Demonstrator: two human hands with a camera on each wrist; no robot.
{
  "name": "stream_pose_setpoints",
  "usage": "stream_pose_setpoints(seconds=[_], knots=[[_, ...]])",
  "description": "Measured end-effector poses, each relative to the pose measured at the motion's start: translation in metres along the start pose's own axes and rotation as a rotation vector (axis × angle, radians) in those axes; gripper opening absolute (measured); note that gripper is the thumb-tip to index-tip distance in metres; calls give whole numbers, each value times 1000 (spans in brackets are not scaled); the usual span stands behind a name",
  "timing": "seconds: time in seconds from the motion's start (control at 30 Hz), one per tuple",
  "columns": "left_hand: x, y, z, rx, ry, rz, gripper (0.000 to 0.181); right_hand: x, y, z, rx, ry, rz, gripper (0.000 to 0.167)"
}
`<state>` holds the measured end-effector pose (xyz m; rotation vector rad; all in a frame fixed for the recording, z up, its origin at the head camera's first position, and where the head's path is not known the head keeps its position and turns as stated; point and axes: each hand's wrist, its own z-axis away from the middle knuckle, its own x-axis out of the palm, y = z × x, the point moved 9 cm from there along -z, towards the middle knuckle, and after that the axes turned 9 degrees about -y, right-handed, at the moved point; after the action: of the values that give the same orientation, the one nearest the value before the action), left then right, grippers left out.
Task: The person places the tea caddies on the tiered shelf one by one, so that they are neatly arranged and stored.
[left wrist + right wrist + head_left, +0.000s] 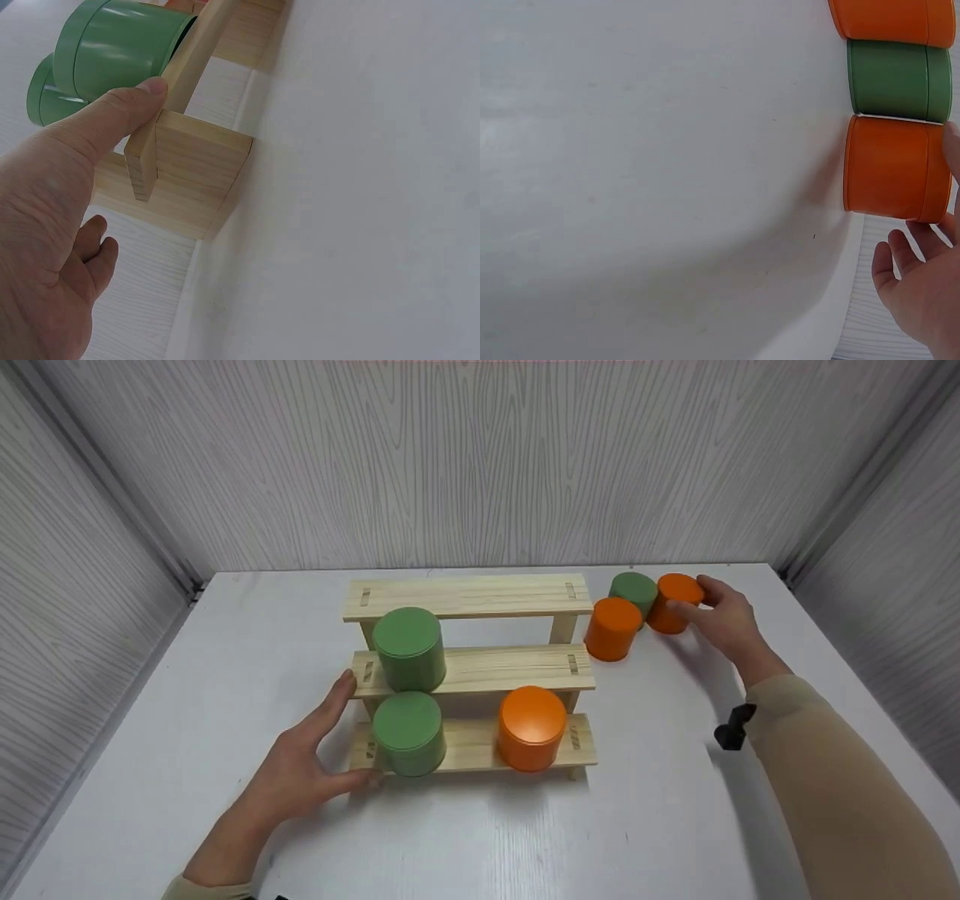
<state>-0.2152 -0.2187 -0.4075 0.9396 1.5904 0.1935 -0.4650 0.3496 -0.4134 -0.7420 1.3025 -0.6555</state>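
A three-step wooden rack (480, 596) stands on the table. Green canisters sit at the left of its middle step (409, 649) and bottom step (409, 735); an orange canister (532, 727) is at the bottom step's right. My left hand (296, 772) spreads along the rack's left end, its thumb (127, 112) resting on the bottom step and a fingertip at the middle step. At the back right, my right hand (727, 619) holds an orange canister (892, 169) near its lid between thumb and fingers. Its base appears to stand on the table.
Beside the held canister stand a green canister (632, 587) and another orange canister (613, 630), close to the rack's right end. Pale wood-grain panels (480, 465) enclose the white table (480, 840) at the back and sides.
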Motion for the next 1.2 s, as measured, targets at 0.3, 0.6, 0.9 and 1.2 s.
stream_pose_setpoints(seconds=[0.3,0.6,0.9,1.2], knots=[[0,2,0,7,2,34,124,-6,1,0,-10,8,16,97],[0,1,0,5,3,23,123,-7,-3,2,-15,9,42,96],[0,0,0,-16,-6,10,124,-6,-2,5,-21,16,69,95],[0,0,0,-10,-4,10,125,-4,3,9,-4,-2,62,98]])
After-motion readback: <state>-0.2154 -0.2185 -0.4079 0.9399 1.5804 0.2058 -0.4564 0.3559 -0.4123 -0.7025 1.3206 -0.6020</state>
